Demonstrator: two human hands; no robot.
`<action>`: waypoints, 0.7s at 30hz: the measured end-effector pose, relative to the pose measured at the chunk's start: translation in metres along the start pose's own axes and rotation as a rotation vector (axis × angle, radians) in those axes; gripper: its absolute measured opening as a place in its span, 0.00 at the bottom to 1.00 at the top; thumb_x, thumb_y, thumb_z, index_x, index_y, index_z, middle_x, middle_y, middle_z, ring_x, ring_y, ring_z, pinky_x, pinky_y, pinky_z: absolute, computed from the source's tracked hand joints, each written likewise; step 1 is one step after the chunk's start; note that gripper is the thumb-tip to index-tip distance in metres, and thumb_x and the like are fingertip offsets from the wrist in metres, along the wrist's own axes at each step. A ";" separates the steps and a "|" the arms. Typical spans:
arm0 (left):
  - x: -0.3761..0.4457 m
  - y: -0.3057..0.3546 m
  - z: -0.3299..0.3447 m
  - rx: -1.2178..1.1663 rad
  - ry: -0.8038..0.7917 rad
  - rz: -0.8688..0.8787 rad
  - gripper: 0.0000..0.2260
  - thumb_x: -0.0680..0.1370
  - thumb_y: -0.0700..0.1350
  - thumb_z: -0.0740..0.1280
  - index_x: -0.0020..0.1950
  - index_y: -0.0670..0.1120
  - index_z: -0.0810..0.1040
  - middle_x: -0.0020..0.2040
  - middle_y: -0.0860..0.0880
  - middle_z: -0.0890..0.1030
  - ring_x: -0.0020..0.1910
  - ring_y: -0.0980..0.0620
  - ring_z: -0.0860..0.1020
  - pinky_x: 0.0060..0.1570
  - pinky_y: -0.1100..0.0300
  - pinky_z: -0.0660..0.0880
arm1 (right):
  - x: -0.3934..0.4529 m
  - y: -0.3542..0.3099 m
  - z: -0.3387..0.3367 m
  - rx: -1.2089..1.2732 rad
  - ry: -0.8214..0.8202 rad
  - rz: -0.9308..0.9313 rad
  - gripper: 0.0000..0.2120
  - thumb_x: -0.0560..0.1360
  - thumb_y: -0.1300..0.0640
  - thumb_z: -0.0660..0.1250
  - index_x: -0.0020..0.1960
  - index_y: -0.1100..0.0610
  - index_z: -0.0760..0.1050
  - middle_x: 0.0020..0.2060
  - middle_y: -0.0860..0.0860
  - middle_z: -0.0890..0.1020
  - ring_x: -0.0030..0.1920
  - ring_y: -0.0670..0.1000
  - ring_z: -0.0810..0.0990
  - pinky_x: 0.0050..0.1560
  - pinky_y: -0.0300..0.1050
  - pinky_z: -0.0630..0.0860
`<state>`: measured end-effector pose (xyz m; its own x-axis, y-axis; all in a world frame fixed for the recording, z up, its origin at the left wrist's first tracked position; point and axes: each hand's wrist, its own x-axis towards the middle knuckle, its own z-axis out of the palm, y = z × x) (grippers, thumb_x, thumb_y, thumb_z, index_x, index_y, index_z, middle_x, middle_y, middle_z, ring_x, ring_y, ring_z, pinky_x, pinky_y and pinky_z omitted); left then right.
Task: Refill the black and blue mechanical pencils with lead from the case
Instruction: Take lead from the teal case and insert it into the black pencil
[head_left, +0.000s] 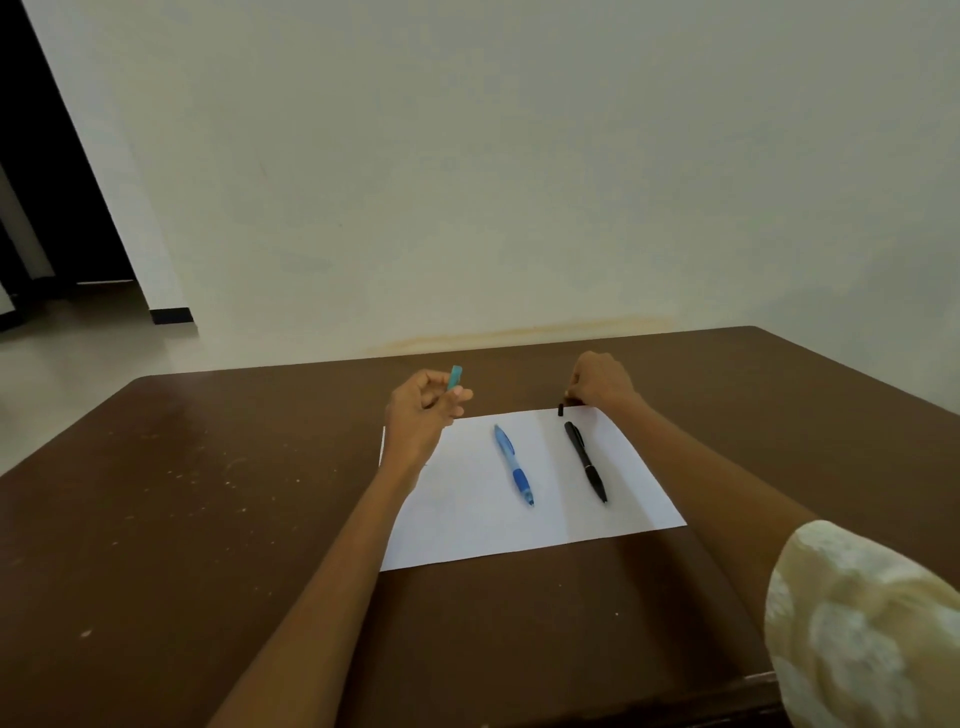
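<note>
A blue mechanical pencil (514, 464) and a black mechanical pencil (586, 460) lie side by side on a white sheet of paper (467, 514), tips pointing toward me. My left hand (421, 415) hovers over the sheet's far left corner and pinches a small teal lead case (455, 377) upright between thumb and fingers. My right hand (600, 382) rests at the paper's far edge, fingers curled down onto the table. A small black cap (560, 409) stands just left of its fingertips; whether they touch or hold anything small is unclear.
The paper lies on a brown wooden table (208, 493) pushed against a pale wall. The table's left half carries only light specks. A doorway and tiled floor show at far left.
</note>
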<state>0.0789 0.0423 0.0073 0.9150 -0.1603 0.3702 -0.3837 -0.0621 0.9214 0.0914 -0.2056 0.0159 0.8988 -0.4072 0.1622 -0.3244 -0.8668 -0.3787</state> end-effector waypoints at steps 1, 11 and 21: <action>0.000 0.000 -0.001 0.004 0.006 -0.004 0.04 0.76 0.43 0.67 0.50 0.48 0.75 0.41 0.56 0.81 0.41 0.58 0.81 0.40 0.67 0.75 | -0.001 0.000 0.000 -0.008 0.006 0.002 0.07 0.71 0.62 0.71 0.46 0.65 0.81 0.42 0.59 0.84 0.44 0.58 0.83 0.44 0.48 0.80; -0.009 0.003 -0.044 -0.064 0.212 -0.070 0.06 0.75 0.41 0.68 0.50 0.45 0.76 0.44 0.50 0.83 0.39 0.51 0.81 0.42 0.60 0.78 | -0.016 0.002 -0.001 0.060 -0.005 -0.104 0.06 0.74 0.61 0.68 0.45 0.61 0.84 0.47 0.55 0.85 0.43 0.52 0.82 0.45 0.45 0.78; -0.023 -0.005 -0.064 0.052 0.262 -0.108 0.06 0.76 0.43 0.68 0.52 0.45 0.76 0.47 0.47 0.83 0.41 0.50 0.82 0.43 0.57 0.79 | -0.055 -0.031 -0.011 0.210 -0.080 -0.229 0.08 0.75 0.57 0.69 0.49 0.61 0.82 0.49 0.52 0.84 0.43 0.49 0.80 0.46 0.40 0.73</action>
<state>0.0680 0.1092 0.0014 0.9494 0.1092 0.2946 -0.2821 -0.1170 0.9522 0.0486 -0.1592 0.0287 0.9645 -0.1775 0.1955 -0.0508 -0.8512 -0.5223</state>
